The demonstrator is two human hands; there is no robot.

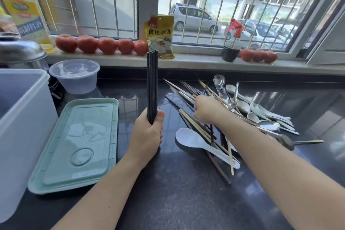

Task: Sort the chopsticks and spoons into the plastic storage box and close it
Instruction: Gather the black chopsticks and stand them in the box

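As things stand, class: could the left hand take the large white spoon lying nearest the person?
Probably not yet. The left hand grips a bundle of black chopsticks upright, and bamboo chopsticks lie across the white spoon, though its bowl is exposed.

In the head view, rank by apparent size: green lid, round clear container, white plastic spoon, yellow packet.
1. Green lid, clearly largest, though it lies nearest the camera.
2. Round clear container.
3. White plastic spoon and yellow packet look similar; the packet stands farther back, so I won't rank them.
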